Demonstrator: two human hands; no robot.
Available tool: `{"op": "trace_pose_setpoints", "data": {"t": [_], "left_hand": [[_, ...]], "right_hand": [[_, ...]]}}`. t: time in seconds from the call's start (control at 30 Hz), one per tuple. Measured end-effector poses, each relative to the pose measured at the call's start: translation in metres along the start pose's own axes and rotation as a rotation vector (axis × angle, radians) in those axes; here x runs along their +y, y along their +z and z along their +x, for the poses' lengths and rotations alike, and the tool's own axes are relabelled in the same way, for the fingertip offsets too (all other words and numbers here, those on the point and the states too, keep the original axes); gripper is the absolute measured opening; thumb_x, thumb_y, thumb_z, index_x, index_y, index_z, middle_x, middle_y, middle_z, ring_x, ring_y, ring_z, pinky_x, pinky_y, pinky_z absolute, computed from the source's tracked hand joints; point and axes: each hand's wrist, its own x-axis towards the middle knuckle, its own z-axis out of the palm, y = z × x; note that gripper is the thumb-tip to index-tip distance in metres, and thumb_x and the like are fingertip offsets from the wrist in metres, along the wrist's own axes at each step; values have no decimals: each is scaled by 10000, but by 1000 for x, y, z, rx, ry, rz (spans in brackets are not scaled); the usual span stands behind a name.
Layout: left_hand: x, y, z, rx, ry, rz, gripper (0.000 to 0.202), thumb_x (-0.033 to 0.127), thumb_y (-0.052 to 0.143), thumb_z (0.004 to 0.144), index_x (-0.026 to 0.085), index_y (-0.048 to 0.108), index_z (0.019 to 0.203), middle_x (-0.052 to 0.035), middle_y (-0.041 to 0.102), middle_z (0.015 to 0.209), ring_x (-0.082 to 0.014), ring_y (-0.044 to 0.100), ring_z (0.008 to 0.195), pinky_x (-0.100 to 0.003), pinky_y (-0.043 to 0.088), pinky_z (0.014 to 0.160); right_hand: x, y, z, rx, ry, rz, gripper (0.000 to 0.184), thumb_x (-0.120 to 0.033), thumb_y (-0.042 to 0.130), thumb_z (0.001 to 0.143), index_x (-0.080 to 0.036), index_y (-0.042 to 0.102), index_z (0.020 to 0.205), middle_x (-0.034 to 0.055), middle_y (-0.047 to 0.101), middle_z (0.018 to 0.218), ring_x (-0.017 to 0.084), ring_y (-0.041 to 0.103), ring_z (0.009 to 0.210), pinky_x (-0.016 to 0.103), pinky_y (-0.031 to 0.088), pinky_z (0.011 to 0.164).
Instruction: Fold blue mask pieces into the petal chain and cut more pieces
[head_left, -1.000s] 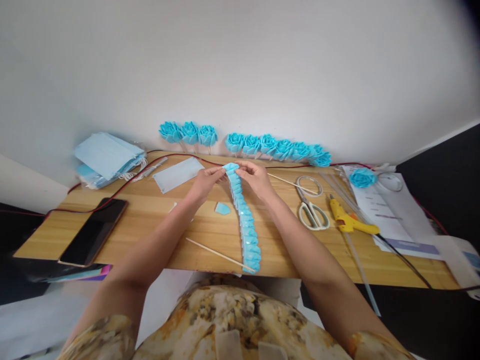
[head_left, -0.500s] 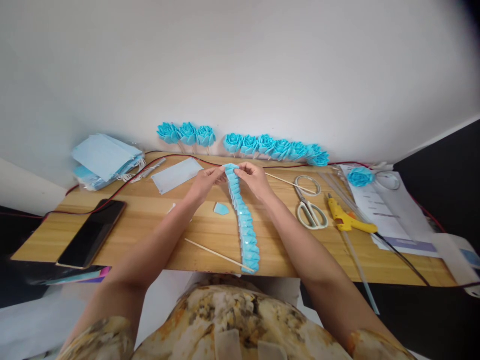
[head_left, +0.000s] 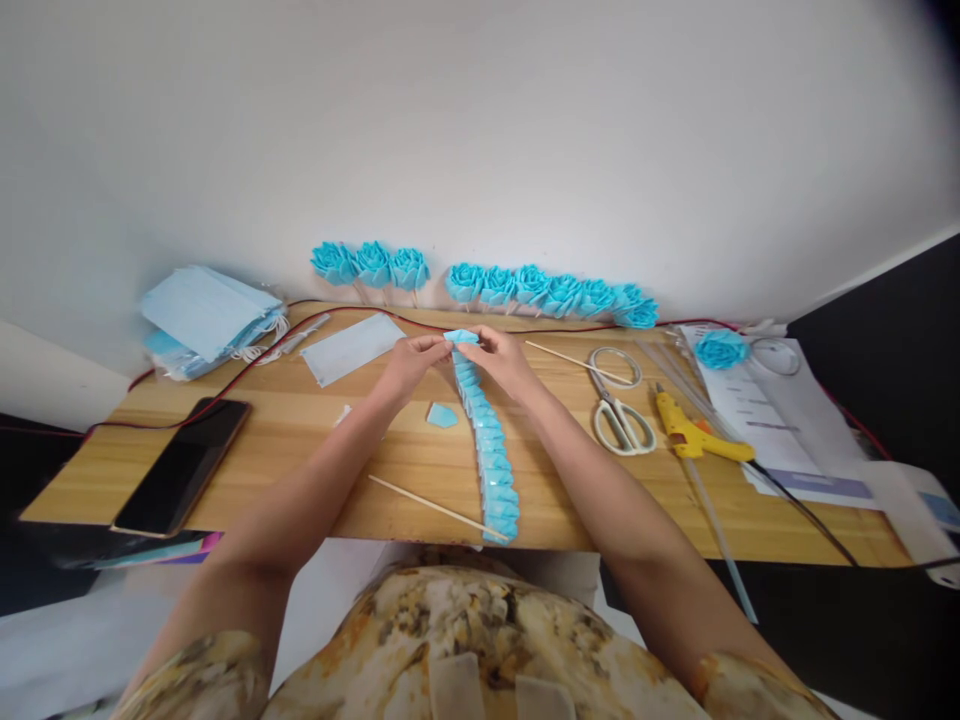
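Note:
A long strip of overlapping blue petal pieces [head_left: 491, 455] lies down the middle of the wooden table [head_left: 300, 450]. My left hand [head_left: 409, 362] and my right hand [head_left: 501, 358] both pinch its far end, fingers closed on the topmost folded petals. One loose blue petal [head_left: 442, 415] rests just left of the strip. A thin wooden stick [head_left: 427, 507] lies near the front edge, crossing under the strip's near end.
Blue fabric roses [head_left: 547, 290] line the wall. A stack of blue face masks [head_left: 206, 318] and a cut mask piece [head_left: 352, 347] lie at back left, a phone [head_left: 184, 465] at front left. Scissors [head_left: 619, 415], a yellow glue gun [head_left: 697, 435], papers [head_left: 780, 420] and another rose [head_left: 720, 349] sit right.
My hands stay at the strip's far end; the fingers have shifted slightly, folding the top petal flatter. The view has drifted a little.

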Motion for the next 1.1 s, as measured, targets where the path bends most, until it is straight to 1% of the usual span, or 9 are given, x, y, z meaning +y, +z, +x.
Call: {"op": "trace_pose_setpoints", "data": {"t": [0.1,0.17,0.33,0.53,0.63,0.7,0.83,0.97,1.1], "left_hand": [[-1,1,0,-6,-9,3,418,555,806,622,162,769,760,-33,712,747,-165,606,745,-298,480,787],[-2,1,1,4,-4,7,419,553,812,611,161,775,757,-34,717,748,-166,608,747,-300,484,789],[-1,0,2,22,-8,0,414,530,844,574,164,787,760,-33,729,748,-178,623,767,-318,497,829],[0,0,2,47,-9,22,423,548,828,597,164,783,771,-28,713,727,-176,609,749,-319,487,802],[-1,0,2,39,-6,20,423,551,830,595,167,777,764,-25,709,725,-169,596,738,-312,483,788],[-2,0,2,21,6,19,444,585,809,610,167,766,751,-29,701,722,-169,591,736,-309,480,784],[-2,-1,1,-13,47,27,518,680,711,697,163,734,718,-48,691,732,-159,580,723,-287,467,746],[-1,0,1,-32,22,19,447,603,781,658,168,733,747,-32,695,746,-155,582,731,-282,463,764],[-3,1,1,-5,0,17,366,518,800,626,172,708,699,-8,668,709,-154,569,721,-293,455,780]], "right_hand": [[1,1,0,28,-34,-60,222,-404,689,783,-194,692,856,-12,674,781,148,589,716,268,456,683],[1,1,0,35,-38,-80,208,-393,683,780,-191,687,829,-18,655,744,143,573,689,265,441,663],[2,0,1,16,-3,-25,249,-423,692,764,-190,713,847,-11,671,745,153,578,700,273,445,673],[0,-6,3,-29,46,86,262,-442,708,737,-197,716,828,-2,706,804,165,603,754,293,473,747],[1,-8,3,-3,36,51,250,-429,712,727,-200,702,828,-18,667,743,149,568,701,279,451,694],[3,-8,4,22,20,7,229,-417,698,737,-199,691,810,-27,633,702,140,539,670,271,428,662],[5,-9,5,60,-2,0,213,-402,681,750,-194,685,794,-25,619,703,134,528,665,270,422,668],[4,-8,4,54,-5,-24,217,-409,674,759,-196,689,801,-27,604,684,134,516,653,266,414,646],[4,-5,3,45,10,-20,216,-410,683,745,-199,694,786,-24,624,685,139,526,656,269,425,646]]}}
